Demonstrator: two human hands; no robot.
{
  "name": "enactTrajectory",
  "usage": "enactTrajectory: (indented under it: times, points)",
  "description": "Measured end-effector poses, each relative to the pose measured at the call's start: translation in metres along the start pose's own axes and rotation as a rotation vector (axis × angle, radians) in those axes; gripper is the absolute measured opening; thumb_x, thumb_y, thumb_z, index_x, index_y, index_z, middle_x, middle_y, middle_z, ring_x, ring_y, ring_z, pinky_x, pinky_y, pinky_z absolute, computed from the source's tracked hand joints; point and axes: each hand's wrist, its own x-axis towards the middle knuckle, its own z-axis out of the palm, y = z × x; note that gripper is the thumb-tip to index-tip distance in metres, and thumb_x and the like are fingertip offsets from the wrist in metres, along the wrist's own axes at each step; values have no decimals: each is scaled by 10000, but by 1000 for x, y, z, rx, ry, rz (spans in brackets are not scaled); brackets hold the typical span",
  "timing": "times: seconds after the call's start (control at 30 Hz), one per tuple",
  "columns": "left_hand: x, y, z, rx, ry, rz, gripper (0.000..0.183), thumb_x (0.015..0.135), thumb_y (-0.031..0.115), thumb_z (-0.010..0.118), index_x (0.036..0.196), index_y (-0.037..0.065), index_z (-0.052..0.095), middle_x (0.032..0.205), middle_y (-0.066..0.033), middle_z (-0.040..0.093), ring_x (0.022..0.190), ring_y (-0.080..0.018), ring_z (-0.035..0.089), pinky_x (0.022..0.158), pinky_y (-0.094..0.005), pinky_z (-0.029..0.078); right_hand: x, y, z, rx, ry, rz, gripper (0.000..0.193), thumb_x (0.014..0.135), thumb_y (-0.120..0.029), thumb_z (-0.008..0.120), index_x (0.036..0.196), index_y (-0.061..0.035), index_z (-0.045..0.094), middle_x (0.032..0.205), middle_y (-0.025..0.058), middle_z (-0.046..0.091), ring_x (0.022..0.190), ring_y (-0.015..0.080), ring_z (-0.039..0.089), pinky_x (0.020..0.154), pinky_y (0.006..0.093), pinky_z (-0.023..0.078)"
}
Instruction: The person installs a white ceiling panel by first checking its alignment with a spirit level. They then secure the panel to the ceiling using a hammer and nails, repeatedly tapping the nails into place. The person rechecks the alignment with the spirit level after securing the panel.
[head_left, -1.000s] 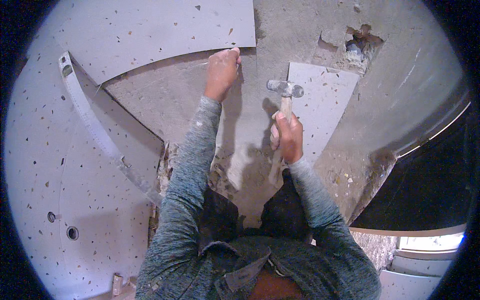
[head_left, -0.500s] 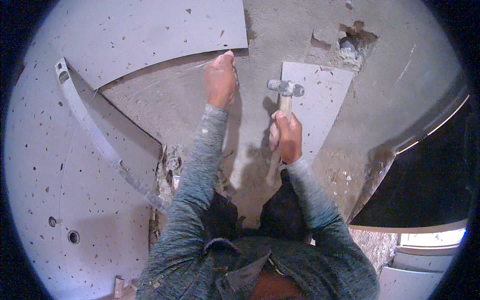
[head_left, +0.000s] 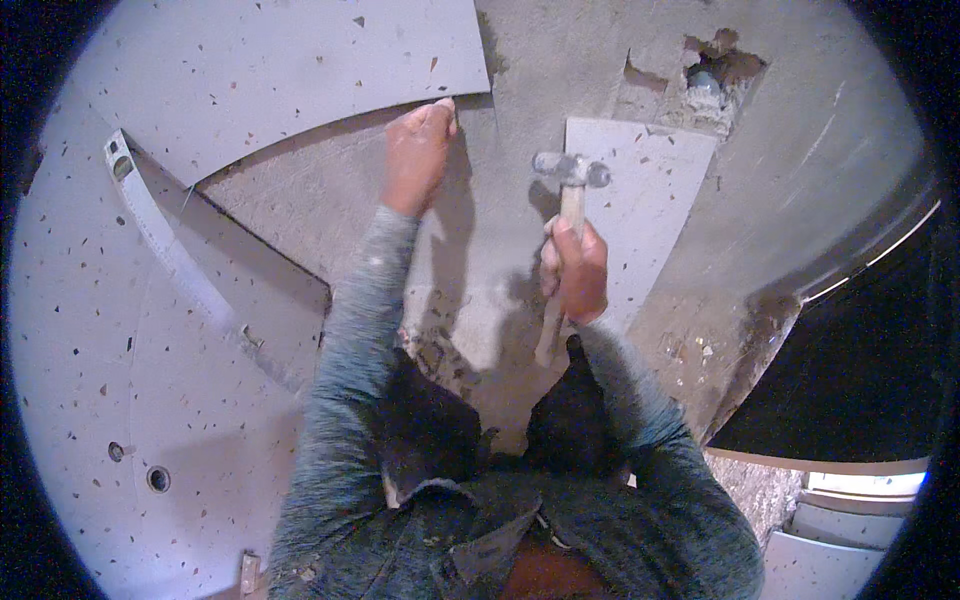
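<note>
My right hand [head_left: 578,270] is wrapped round the wooden handle of a hammer [head_left: 571,172], whose dusty metal head points away from me. Its head is held up beside a loose pale speckled tile piece [head_left: 640,205]. At the lower edge of a large pale speckled tile [head_left: 330,60], my left hand [head_left: 418,155] is closed in a pinch, its fingertips right at that edge. Whatever those fingers hold, if anything, is too small or hidden to make out. Bare grey cement [head_left: 300,205] shows below the tile.
A long spirit level [head_left: 165,235] lies against the speckled tiles at left. A broken hole [head_left: 722,65] in the cement is at upper right. A dark panel [head_left: 850,350] stands at right, with stacked tiles [head_left: 830,560] below it. Rubble [head_left: 440,350] lies near my legs.
My left hand has shifted a little to the left along the tile edge. My right hand still grips the hammer in almost the same place.
</note>
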Motion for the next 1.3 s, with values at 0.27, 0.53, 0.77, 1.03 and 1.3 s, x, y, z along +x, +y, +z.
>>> enactTrajectory:
  times: [0.27,0.53,0.77,1.03,1.3]
  points:
    - [-7,19,19,23,92,25,381,961,314,476,720,23,526,610,-61,478,552,-162,456,535,-349,369,6,2,-6,-76,-27,-74,280,992,-336,475,922,-66,500,549,-20,417,398,86,393,361,265,333]
    - [-18,21,21,-662,38,-566,339,973,253,481,693,70,538,565,-17,480,469,-135,424,467,-324,338,4,7,-8,-70,-9,-126,255,942,-333,541,927,-79,527,553,-25,441,405,91,409,370,279,346]
    - [-57,0,59,279,193,476,229,881,224,573,786,38,669,577,-101,586,526,-248,583,515,-415,433,-4,1,-5,-92,28,-119,298,984,-339,493,934,-48,530,576,-21,435,423,89,393,383,266,329]
    - [-50,35,-5,-658,-48,-548,280,944,252,516,884,25,669,612,-17,541,475,-127,494,438,-285,378,-15,-5,-17,-161,8,-235,285,963,-346,533,902,-68,543,586,-31,447,460,71,397,409,260,325]
    - [-50,19,-24,-848,-165,-594,293,969,257,514,1029,8,656,688,46,518,510,-53,452,421,-214,335,-16,2,-18,-235,0,-236,299,953,-355,556,857,-74,537,591,-24,472,483,75,429,431,265,338]
